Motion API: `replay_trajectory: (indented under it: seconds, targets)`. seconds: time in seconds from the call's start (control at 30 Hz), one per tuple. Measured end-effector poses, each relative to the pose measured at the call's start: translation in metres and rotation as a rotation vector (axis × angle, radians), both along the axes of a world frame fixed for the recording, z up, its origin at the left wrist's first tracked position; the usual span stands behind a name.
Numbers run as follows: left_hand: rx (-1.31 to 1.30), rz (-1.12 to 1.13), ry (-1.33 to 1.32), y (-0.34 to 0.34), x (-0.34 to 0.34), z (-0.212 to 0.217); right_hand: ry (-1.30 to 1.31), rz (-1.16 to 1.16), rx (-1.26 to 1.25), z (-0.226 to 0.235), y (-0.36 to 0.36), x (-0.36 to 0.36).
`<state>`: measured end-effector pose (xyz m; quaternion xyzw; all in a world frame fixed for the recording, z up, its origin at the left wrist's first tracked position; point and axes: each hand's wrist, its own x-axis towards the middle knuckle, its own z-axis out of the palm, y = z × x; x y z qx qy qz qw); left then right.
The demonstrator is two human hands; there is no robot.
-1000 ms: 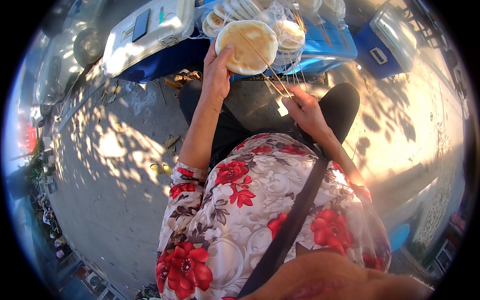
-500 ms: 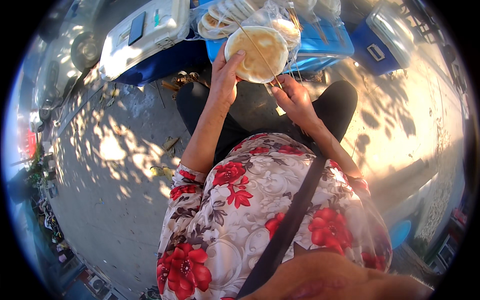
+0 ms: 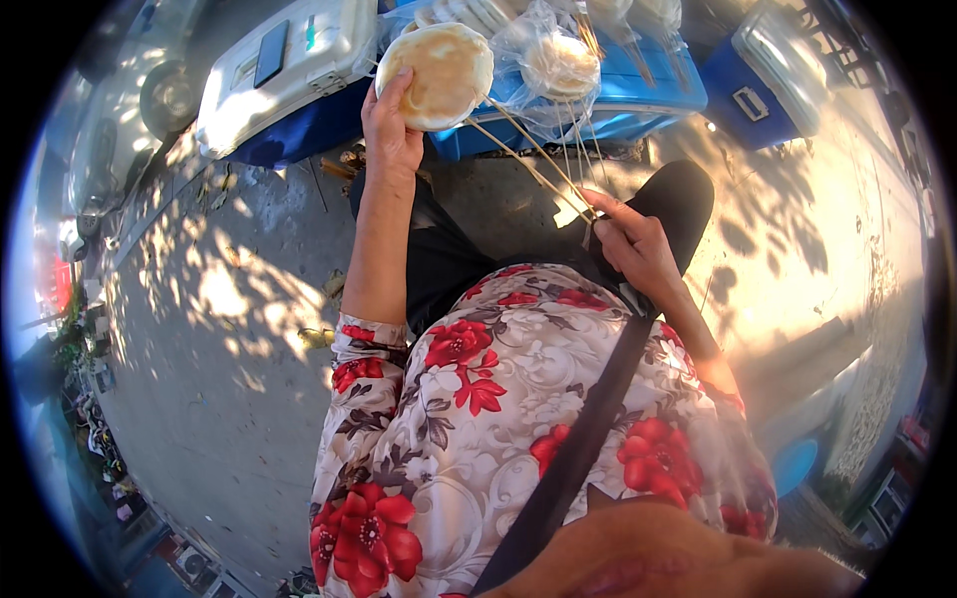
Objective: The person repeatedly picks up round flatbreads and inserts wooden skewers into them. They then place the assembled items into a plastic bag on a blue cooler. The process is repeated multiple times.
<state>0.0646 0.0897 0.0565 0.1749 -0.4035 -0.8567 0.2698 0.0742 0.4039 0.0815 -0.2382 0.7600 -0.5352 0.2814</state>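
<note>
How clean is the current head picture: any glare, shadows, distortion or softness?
Head view: sun glare bleaches patches of the white cooler lid; head view: dappled light and shade cover the pavement; head view: fisheye bending toward a black rim, with the upper-left wheel hazy; head view: the flatbread and sticks remain readable.

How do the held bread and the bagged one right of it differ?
The held bread is bare; the bagged bread is in clear plastic.
The held bread is gripped by the left hand; no hand touches the bagged bread.
The held bread looks larger in view than the bagged bread.
Both look round.
</note>
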Motion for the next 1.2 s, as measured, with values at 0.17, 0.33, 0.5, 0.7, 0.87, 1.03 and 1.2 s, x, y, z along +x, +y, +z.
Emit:
replay_trajectory:
  seconds: [0.17,0.33,0.5,0.7,0.87,1.03,1.2]
  targets:
    - [0.005,-0.009,0.013,0.001,-0.002,-0.001,0.079,0.038,0.036,-0.003,0.004,-0.003]
    - [-0.106,0.023,-0.044,0.012,0.002,0.005,0.145,0.032,0.058,0.001,0.0,-0.006]
    - [-0.066,-0.016,-0.03,0.026,0.002,0.01,0.176,0.04,0.018,-0.004,-0.006,-0.008]
    - [-0.115,-0.076,-0.02,0.046,0.005,0.015,0.205,0.029,-0.05,-0.004,-0.016,-0.009]
    - [-0.188,-0.097,-0.032,0.057,0.004,0.007,0.12,-0.025,-0.132,-0.014,-0.029,-0.008]
    - [-0.203,-0.147,-0.053,0.068,0.005,0.006,0.08,-0.041,-0.175,-0.02,-0.04,-0.011]
    - [-0.188,-0.173,-0.081,0.074,0.007,0.006,0.056,-0.06,-0.219,-0.027,-0.045,-0.014]
